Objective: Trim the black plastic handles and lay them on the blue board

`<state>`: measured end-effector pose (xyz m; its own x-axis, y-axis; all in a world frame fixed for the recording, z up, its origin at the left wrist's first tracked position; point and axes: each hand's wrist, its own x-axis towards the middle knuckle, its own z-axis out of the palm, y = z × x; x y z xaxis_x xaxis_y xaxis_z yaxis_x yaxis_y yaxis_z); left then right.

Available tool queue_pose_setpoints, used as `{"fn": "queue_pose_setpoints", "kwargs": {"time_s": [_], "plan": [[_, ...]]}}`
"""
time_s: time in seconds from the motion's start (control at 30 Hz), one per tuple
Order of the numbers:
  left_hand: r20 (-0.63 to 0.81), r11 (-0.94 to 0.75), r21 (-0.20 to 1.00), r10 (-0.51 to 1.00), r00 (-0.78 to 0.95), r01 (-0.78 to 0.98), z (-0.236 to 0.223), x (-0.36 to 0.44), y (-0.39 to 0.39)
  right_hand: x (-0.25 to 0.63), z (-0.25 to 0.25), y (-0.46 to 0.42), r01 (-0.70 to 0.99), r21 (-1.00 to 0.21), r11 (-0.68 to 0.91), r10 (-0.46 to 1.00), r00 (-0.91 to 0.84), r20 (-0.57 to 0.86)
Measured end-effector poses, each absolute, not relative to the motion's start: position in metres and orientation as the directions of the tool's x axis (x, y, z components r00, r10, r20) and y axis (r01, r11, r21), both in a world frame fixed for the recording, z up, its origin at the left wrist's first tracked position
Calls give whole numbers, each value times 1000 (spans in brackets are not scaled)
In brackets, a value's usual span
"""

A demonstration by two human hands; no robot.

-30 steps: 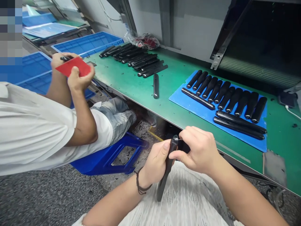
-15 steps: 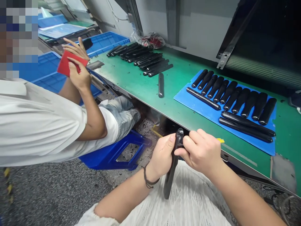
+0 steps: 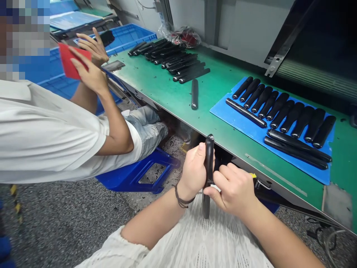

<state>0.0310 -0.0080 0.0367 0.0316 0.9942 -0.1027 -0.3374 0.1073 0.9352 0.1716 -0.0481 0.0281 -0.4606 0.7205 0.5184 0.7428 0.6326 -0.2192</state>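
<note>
A long black plastic handle (image 3: 209, 160) stands nearly upright in front of my lap, its rounded glossy end up. Wrapped around its upper half is my left hand (image 3: 195, 167), thumb along its side. My right hand (image 3: 232, 188) is closed beside the handle's middle, gripping a slim trimming knife; a yellow end of the knife (image 3: 253, 175) pokes out behind the fist. Its thin tip seems to touch the handle near my right thumb, while the rest is hidden by my fingers.
Several black handles lie in a row on a blue sheet (image 3: 223, 111) on the green bench (image 3: 167, 98). More are heaped at the bench's far left (image 3: 170, 56), and a single handle (image 3: 194, 95) lies between. A co-worker (image 3: 50, 130) at left holds a red piece (image 3: 74, 61).
My right hand has slid down along the handle, from near its rounded top to its middle. The handle is raised slightly and more upright. The co-worker's red piece has shifted left and up.
</note>
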Motion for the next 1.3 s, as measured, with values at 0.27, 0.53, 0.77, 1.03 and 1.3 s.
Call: {"fn": "queue_pose_setpoints", "kwargs": {"time_s": [0.27,0.53,0.77,1.03,1.3], "plan": [[-170,168,898,985,34,-407,48,28,4,169,29,-53,714,-204,669,712,-539,450],[-292,239,803,956,-11,-547,54,20,35,166,26,-63,686,-217,695,716,-632,295],[-397,317,723,918,6,-614,46,15,49,165,23,-62,708,-120,696,701,-632,330],[-477,298,694,872,-110,-655,32,6,69,165,9,-58,710,-47,702,652,-616,442],[-312,102,853,887,-342,-512,24,-16,99,182,14,-41,783,-345,517,844,-400,357]]}}
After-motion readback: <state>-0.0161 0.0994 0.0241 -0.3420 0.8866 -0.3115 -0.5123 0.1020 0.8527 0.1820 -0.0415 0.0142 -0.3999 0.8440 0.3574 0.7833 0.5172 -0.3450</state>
